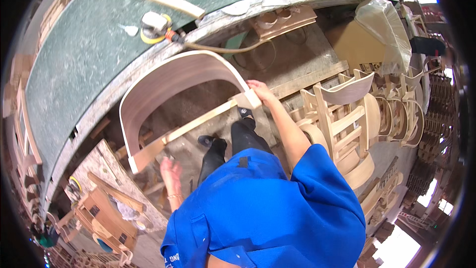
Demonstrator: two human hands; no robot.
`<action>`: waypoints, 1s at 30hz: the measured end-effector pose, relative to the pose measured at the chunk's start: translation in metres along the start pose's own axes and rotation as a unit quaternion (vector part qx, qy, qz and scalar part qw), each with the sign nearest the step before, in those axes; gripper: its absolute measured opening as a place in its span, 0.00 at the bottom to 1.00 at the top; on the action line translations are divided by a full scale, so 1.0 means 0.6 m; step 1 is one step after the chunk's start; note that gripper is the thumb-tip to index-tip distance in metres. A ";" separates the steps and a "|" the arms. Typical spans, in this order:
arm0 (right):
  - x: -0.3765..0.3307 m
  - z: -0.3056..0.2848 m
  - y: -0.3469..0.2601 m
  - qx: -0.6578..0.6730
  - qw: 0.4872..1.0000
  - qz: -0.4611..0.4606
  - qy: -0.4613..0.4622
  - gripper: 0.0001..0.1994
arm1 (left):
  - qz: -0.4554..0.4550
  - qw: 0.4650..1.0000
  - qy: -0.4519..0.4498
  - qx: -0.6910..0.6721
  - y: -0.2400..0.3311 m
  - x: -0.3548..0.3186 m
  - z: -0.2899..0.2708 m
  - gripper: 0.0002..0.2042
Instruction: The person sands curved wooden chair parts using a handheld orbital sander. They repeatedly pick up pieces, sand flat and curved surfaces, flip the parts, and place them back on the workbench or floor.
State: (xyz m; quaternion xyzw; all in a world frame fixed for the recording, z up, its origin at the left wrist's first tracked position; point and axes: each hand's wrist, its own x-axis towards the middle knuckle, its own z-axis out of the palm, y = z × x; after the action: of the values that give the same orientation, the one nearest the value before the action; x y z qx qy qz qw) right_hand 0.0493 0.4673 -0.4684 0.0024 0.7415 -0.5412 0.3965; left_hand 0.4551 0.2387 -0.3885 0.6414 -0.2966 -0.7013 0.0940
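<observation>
A curved bentwood chair back [163, 82] with a pale rim and pinkish-brown inner face arches in front of me, its two ends joined by a straight wooden bar [201, 119]. My right hand [261, 92] is closed around its right end, thumb side up at the corner block. Below the left end, apart from the wood, is my left hand [171, 174]. Its fingers are drawn together, with a small greyish thing at their tips that I cannot make out.
On the green-topped workbench [79, 64] lie an orbital sander [155, 26] with a hose, a small white bottle [130, 30] and a wooden strip [170, 1]. Wooden chair frames [342, 119] stand at my right. A board [121, 178] with wooden parts lies lower left.
</observation>
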 end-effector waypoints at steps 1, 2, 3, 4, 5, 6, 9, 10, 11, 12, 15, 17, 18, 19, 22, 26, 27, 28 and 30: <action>0.003 0.001 -0.009 -0.006 0.998 0.066 -0.021 0.17 | -0.016 0.999 -0.035 0.016 -0.022 -0.003 0.015 0.30; 0.002 -0.004 -0.017 -0.017 0.990 0.133 -0.041 0.17 | -0.042 0.996 -0.073 0.039 -0.035 -0.016 0.041 0.28; 0.007 -0.026 -0.011 -0.001 0.989 0.137 -0.047 0.17 | -0.058 0.991 -0.094 0.076 -0.040 -0.025 0.078 0.27; 0.013 -0.052 -0.006 0.002 0.990 0.133 -0.043 0.17 | -0.073 0.985 -0.109 0.112 -0.047 -0.029 0.110 0.26; 0.023 -0.074 -0.002 0.011 0.989 0.142 -0.030 0.16 | -0.066 0.982 -0.115 0.137 -0.049 -0.030 0.141 0.26; 0.036 -0.097 0.000 0.019 0.988 0.150 -0.018 0.15 | -0.059 0.978 -0.120 0.160 -0.050 -0.033 0.171 0.26; 0.097 -0.196 0.002 0.033 0.986 0.161 0.027 0.13 | -0.028 0.977 -0.081 0.193 -0.056 -0.049 0.254 0.25; 0.122 -0.227 0.005 0.043 0.985 0.166 0.034 0.12 | -0.016 0.978 -0.056 0.199 -0.058 -0.058 0.272 0.24; 0.151 -0.265 -0.003 0.073 0.985 0.147 0.055 0.11 | -0.024 0.980 -0.051 0.191 -0.064 -0.059 0.288 0.23; 0.185 -0.300 -0.007 0.108 0.982 0.132 0.076 0.09 | -0.033 0.975 -0.058 0.212 -0.060 -0.065 0.306 0.22; 0.257 -0.376 -0.076 0.132 0.977 0.083 0.144 0.08 | -0.057 0.969 -0.068 0.229 -0.078 -0.079 0.339 0.22; 0.295 -0.408 -0.125 0.142 0.973 0.065 0.172 0.09 | -0.059 0.970 -0.021 0.236 -0.089 -0.088 0.348 0.22; 0.311 -0.418 -0.158 0.130 0.971 0.051 0.192 0.09 | -0.063 0.971 -0.003 0.229 -0.100 -0.091 0.352 0.22; 0.328 -0.431 -0.176 0.138 0.969 0.032 0.204 0.09 | -0.066 0.972 0.008 0.224 -0.103 -0.097 0.356 0.22; 0.365 -0.459 -0.223 0.160 0.963 -0.029 0.214 0.10 | -0.079 0.975 0.032 0.204 -0.113 -0.105 0.366 0.21; 0.378 -0.440 -0.267 0.210 0.952 -0.094 0.204 0.11 | -0.091 0.976 0.063 0.186 -0.125 -0.112 0.364 0.22; 0.368 -0.420 -0.270 0.192 0.949 -0.124 0.217 0.11 | -0.092 0.977 0.083 0.175 -0.131 -0.116 0.360 0.22; 0.353 -0.398 -0.276 0.240 0.934 -0.123 0.232 0.10 | -0.069 0.980 0.078 0.168 -0.140 -0.122 0.358 0.23; 0.307 -0.354 -0.281 0.223 0.935 -0.123 0.246 0.10 | -0.035 0.984 0.085 0.155 -0.152 -0.126 0.359 0.24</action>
State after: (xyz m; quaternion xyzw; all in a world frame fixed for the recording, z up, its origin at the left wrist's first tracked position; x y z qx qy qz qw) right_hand -0.2746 0.4899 -0.4209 0.1332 0.6704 -0.7198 0.1213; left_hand 0.2839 0.4147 -0.3733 0.7153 -0.3701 -0.5928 -0.0058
